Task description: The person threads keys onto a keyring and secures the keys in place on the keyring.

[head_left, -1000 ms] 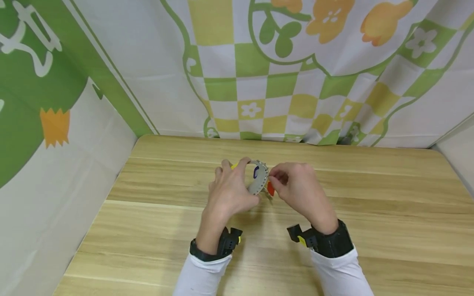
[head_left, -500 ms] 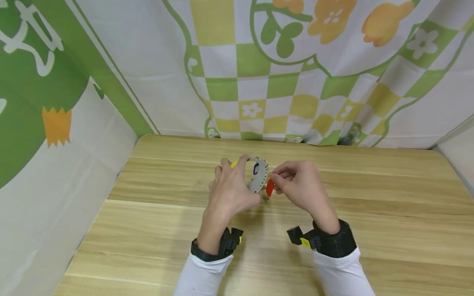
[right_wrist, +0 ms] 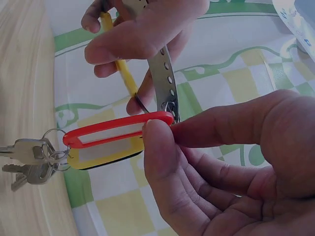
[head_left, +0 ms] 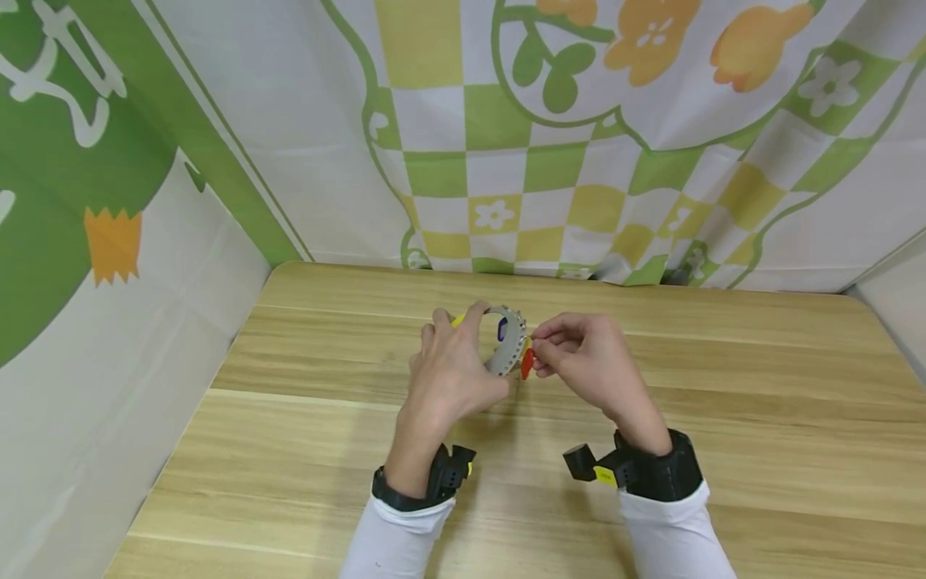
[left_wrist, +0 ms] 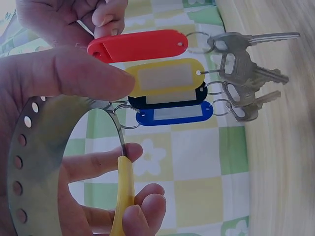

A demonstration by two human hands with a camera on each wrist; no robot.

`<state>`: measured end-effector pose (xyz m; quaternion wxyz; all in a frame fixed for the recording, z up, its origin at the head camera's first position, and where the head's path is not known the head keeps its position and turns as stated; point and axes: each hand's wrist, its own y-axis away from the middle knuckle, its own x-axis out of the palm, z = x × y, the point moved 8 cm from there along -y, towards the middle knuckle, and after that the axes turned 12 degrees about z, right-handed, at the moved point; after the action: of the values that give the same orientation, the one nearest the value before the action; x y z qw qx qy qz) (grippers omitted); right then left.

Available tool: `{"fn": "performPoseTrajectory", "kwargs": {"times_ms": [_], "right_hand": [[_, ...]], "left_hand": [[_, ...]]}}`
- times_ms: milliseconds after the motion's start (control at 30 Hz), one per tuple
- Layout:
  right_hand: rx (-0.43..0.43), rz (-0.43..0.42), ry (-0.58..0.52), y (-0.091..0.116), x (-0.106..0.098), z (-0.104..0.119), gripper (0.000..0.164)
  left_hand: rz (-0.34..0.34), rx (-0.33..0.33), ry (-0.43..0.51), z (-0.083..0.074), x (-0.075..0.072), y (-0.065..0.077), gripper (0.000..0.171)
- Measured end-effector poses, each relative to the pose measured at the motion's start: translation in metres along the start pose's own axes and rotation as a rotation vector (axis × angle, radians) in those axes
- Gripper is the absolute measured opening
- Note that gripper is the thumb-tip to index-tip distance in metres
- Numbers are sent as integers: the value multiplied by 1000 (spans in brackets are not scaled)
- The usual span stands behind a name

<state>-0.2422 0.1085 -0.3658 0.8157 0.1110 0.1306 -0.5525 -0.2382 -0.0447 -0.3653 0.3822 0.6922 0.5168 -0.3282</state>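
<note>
My left hand [head_left: 452, 366] grips a flat metal key ring [head_left: 512, 342] with a row of holes along its band and a yellow handle section [left_wrist: 125, 189]. My right hand [head_left: 589, 350] pinches one end of a red key tag [right_wrist: 113, 129] between thumb and forefinger, right at the band. Below it in the left wrist view hang a yellow key tag [left_wrist: 167, 78], a black key tag [left_wrist: 202, 93] and a blue key tag [left_wrist: 174, 114]. Small wire rings join the tags to silver keys [left_wrist: 234, 42]. The left thumb overlaps the yellow tag's end in that view.
Both hands are over a light wooden table [head_left: 304, 418]. A checked, flower-printed curtain [head_left: 492, 173] hangs along its back edge, and a green and white cloth [head_left: 145, 193] covers the left side. Each wrist wears a black camera strap [head_left: 665, 466].
The right hand has shifted slightly up and right, and the red tag has turned and risen a little beside the band. The left hand keeps its grip with hardly any movement.
</note>
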Motion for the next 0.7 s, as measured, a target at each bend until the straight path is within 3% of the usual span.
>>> {"fn": "performPoseTrajectory", "kwargs": {"times_ms": [200,400,700], "right_hand": [[-53,-48,207,2,-1,6,7],[-206,-135,454,5,-2,22,4],[-412,-134,633,11,4,36,9]], "left_hand": [[1,1,4,0,0,0,89],[1,11,-4,-1,0,0,88],[23,28,-8,-2,1,0,92]]}}
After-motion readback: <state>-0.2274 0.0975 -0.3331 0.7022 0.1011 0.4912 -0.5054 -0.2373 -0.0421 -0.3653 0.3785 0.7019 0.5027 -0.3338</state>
